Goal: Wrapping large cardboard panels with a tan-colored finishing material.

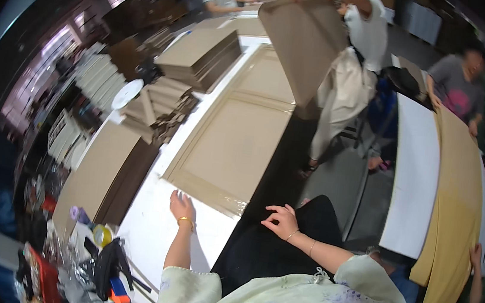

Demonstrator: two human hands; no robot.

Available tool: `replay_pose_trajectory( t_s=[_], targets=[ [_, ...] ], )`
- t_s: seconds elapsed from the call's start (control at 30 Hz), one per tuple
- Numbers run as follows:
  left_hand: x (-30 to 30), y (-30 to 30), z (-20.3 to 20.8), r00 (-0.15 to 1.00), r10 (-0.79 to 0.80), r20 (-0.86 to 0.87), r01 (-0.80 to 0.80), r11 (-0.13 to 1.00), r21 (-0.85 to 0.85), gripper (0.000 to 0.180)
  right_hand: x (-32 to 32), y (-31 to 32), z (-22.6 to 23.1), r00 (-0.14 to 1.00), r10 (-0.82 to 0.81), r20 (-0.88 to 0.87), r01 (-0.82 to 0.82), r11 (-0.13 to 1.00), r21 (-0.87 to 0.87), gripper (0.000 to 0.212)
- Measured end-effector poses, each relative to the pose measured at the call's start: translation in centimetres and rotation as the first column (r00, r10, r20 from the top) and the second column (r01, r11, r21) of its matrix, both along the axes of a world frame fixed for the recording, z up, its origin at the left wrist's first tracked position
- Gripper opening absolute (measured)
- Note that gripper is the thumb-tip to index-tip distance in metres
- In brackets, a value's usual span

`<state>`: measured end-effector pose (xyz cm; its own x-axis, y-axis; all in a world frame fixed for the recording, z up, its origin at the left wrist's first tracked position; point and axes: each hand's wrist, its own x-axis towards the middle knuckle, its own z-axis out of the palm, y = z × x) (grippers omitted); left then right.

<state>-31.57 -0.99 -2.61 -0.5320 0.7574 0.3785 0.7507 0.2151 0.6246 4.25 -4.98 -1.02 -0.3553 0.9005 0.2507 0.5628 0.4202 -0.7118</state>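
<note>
My left hand (182, 206) is open over the white tabletop (152, 231), fingers stretched toward the near edge of a flat brown cardboard panel (229, 141). It holds nothing; whether the fingertips touch the white surface I cannot tell. The panel has raised strips around its border, with shiny clear tape along its near corner. My right hand (283, 221) hovers above my dark lap, off the table's right edge, its fingers loosely bent and apart with nothing in them. Beyond the panel, a standing person in white (367, 31) holds up a brown cardboard sheet (306, 42).
Stacks of cut cardboard (102, 171) and a taller pile (196, 56) line the table's left side, with loose cardboard pieces (154, 108) between. Tape rolls (102, 235) and tools clutter the near left. On the right, people stand around another table with a yellowish sheet (454, 205).
</note>
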Motion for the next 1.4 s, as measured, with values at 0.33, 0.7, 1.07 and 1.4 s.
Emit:
replay_pose_trajectory(
  t_s=[0.33, 0.7, 1.07, 1.4],
  targets=[
    [-0.6, -0.6, -0.3, 0.995, -0.004, -0.099, -0.005, 0.995, -0.097, 0.045, -6.1, 3.2, -0.2, 0.999, 0.018, 0.029, -0.017, 0.999, -0.049, 0.082],
    [-11.8, 0.4, 1.7, 0.942, 0.122, -0.314, -0.052, 0.974, 0.222, 0.056, -14.0, 7.9, 0.5, 0.867, 0.201, 0.456, -0.303, 0.939, 0.163, 0.070],
    [-24.1, -3.5, 14.7, 0.782, 0.245, -0.574, -0.492, 0.807, -0.326, 0.083, -13.9, 7.9, 0.5, 0.880, 0.190, 0.435, -0.258, 0.960, 0.104, 0.071],
    [-19.5, -8.3, 15.2, 0.777, -0.087, -0.623, -0.285, 0.834, -0.472, 0.076, -13.5, 8.1, -0.8, 0.896, 0.174, 0.409, -0.262, 0.950, 0.170, 0.068]
  ],
)
